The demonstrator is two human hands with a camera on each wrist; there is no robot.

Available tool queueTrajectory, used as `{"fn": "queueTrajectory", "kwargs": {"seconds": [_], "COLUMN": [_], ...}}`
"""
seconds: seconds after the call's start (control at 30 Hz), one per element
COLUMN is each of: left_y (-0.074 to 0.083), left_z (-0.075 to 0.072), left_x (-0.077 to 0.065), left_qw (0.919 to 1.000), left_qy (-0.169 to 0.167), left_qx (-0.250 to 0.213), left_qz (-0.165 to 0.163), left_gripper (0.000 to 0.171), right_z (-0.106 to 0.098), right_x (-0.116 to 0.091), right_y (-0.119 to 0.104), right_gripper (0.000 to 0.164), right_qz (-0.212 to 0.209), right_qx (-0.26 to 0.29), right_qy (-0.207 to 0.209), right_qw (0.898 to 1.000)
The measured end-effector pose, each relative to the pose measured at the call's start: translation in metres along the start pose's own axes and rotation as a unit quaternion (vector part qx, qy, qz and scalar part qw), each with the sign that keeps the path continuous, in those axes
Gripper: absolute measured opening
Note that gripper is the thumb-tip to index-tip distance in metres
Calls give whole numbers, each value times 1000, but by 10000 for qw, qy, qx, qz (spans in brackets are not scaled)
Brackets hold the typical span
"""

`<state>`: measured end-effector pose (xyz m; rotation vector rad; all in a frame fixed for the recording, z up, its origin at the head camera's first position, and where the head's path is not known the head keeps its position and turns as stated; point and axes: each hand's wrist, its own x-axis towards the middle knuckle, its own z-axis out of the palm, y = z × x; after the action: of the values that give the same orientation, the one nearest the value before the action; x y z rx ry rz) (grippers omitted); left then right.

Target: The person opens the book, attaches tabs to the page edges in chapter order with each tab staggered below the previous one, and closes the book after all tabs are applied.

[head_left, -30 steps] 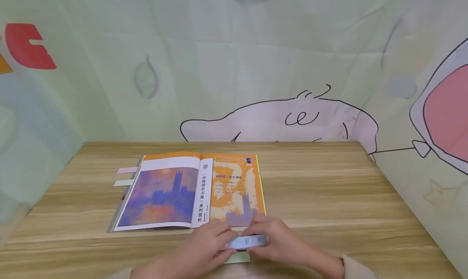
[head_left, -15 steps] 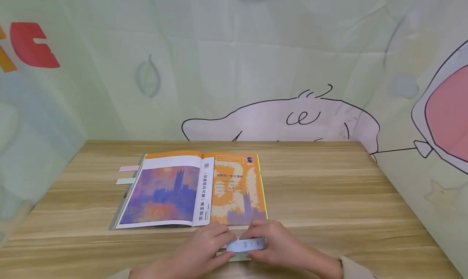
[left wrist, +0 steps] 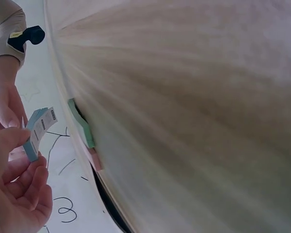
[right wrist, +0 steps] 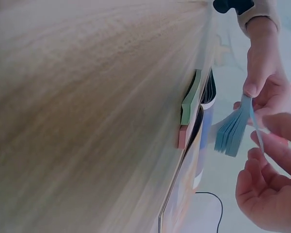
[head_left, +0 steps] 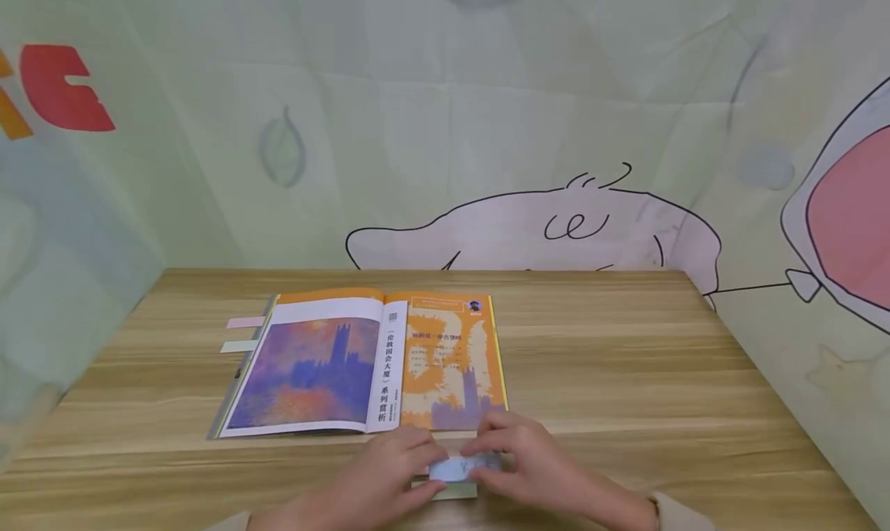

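Observation:
A pad of light blue sticky notes (head_left: 448,469) with handwriting on its top sheet is held between my two hands at the front of the table. My left hand (head_left: 389,465) pinches its left end between thumb and fingers. At the other end, my right hand (head_left: 524,457) has thumb and fingers on the top sheet, the thumb over part of the writing. In the right wrist view the blue pad (right wrist: 233,131) fans out slightly, and one blue sheet (right wrist: 256,127) stands apart from it by the right fingers. A printed white backing (left wrist: 41,127) shows in the left wrist view.
An open magazine (head_left: 448,361) lies beyond my hands, with a pink tab (head_left: 243,323) and a pale green tab (head_left: 236,347) sticking out at its left edge. On the table below the blue pad lie a green sticky-note pad (right wrist: 191,99) and a pink one (right wrist: 183,136).
My right thumb has moved left over the handwriting, and the top sheet's right end has lifted and bent. My left hand keeps its hold on the pad, nearly still.

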<state>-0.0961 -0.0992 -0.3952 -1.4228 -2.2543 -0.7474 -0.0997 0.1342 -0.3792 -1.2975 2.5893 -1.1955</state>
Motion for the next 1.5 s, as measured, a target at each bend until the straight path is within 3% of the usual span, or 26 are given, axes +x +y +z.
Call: {"fn": "queueTrajectory", "kwargs": {"seconds": [0.3, 0.43, 0.63, 0.97, 1.5], "left_y": [0, 0, -1, -1, 0], "left_z": [1, 3, 4, 3, 4], "left_x": [-3, -3, -3, -3, -6], "left_qw": [9989, 9988, 9993, 9983, 9986], "left_qy": [-304, -333, -252, -388, -279], "left_qx": [-164, -115, -64, -224, -187], "left_qz": [-320, -340, -280, -381, -412], "left_gripper": [14, 14, 14, 13, 15], "right_z": [-2, -2, -1, 0, -2], "right_x": [0, 0, 0, 1, 0], "right_y": [-4, -6, -6, -5, -7], "right_gripper": [8, 6, 5, 5, 6], "right_qz": [958, 1627, 2149, 2169, 1985], "right_qx": [808, 1284, 1791, 1924, 2028], "right_qy": [-121, -93, 29, -88, -153], "right_qw": [9920, 9783, 9601, 9570, 9588]}}
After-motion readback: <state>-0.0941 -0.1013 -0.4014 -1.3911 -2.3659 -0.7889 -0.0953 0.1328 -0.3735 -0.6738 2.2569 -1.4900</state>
